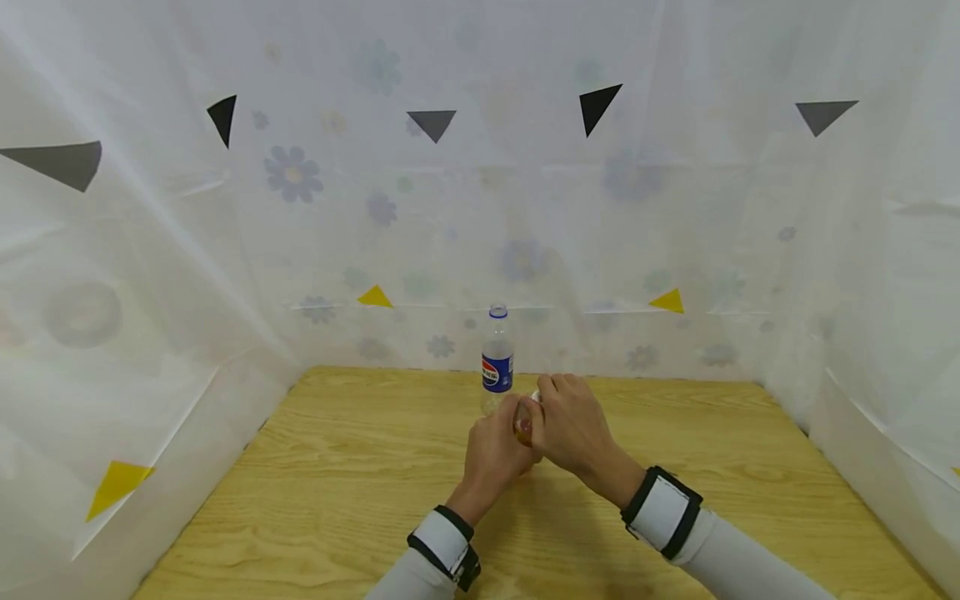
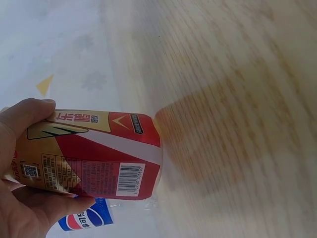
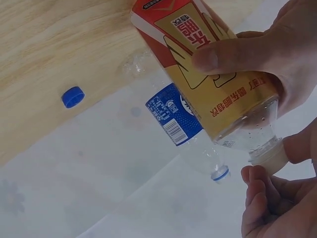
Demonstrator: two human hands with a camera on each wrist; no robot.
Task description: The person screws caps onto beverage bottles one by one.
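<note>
My left hand [image 1: 497,448] grips a drink bottle [image 2: 104,153] with a red and gold label, its thumb [image 3: 233,54] pressed along the label. At the bottle's neck, my right hand [image 1: 576,423] pinches the white cap [image 3: 272,157] between thumb and fingertips. The bottle is held close over the table, mostly hidden by both hands in the head view. Just behind it stands a clear, uncapped plastic bottle [image 1: 498,333] with a blue cola label. A loose blue cap [image 3: 73,97] lies on the table in the right wrist view.
The wood-grain table [image 1: 352,467] reaches back to a white plastic sheet [image 1: 480,208] with faint flowers. Similar sheets rise along the left and right sides. Black, grey and yellow triangles mark the sheets.
</note>
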